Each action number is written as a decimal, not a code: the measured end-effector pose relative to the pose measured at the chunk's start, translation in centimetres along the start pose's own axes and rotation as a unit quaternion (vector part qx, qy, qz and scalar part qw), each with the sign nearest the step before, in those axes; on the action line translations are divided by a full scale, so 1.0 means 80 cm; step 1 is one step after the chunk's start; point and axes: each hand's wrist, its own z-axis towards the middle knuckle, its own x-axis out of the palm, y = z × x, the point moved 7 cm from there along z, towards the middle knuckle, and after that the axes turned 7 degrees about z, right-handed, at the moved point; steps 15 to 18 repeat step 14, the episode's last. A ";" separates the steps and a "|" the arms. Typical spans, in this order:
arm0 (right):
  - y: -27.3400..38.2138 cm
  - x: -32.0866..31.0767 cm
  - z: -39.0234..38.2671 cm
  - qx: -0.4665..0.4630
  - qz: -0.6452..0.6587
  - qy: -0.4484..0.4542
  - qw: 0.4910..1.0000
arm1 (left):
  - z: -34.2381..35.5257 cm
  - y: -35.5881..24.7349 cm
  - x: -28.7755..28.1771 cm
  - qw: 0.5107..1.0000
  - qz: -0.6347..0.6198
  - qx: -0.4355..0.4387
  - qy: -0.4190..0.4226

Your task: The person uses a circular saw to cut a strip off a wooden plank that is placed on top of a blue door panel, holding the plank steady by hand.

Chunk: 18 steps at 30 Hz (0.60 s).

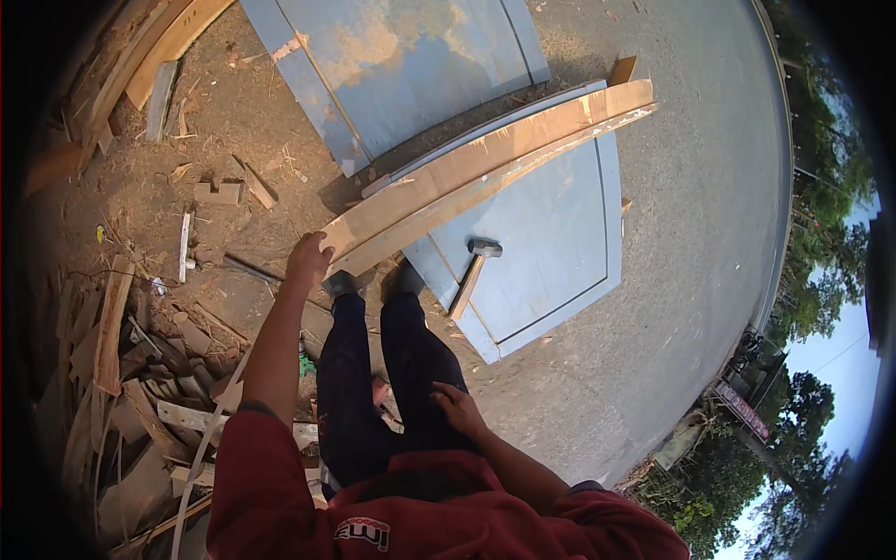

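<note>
A long wooden beam (485, 161) with a stepped edge and splintered patches stretches from near my feet toward the far right, standing above blue-painted panels. My left hand (309, 260) grips its near end, thumb over the top face. By my right thigh is my right hand (455, 409), with nothing in it and its fingers loosely apart. On the nearer blue panel (551, 238) lies a sledgehammer (476, 275) with a grey metal head and a wooden handle. The farther blue panel (411, 70) has worn, sandy patches.
Scrap wood (140, 439) is heaped on the left, beside bare dirt (247, 131) strewn with offcuts and chips. A notched wood block (218, 193) lies there. The paved road (695, 215) runs along the right, with trees (812, 280) beyond it.
</note>
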 end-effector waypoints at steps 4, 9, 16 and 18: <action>-0.011 0.020 0.010 -0.073 -0.047 -0.020 0.996 | 0.080 -0.015 0.017 0.995 0.070 0.007 -0.071; -0.055 -0.002 0.010 0.050 0.091 -0.053 0.993 | 0.136 -0.017 0.066 0.984 0.154 -0.078 0.051; -0.074 -0.017 0.017 0.074 0.103 -0.044 0.991 | 0.146 -0.034 0.115 0.962 0.174 -0.061 0.202; -0.074 -0.017 0.017 0.074 0.103 -0.044 0.991 | 0.146 -0.034 0.115 0.962 0.174 -0.061 0.202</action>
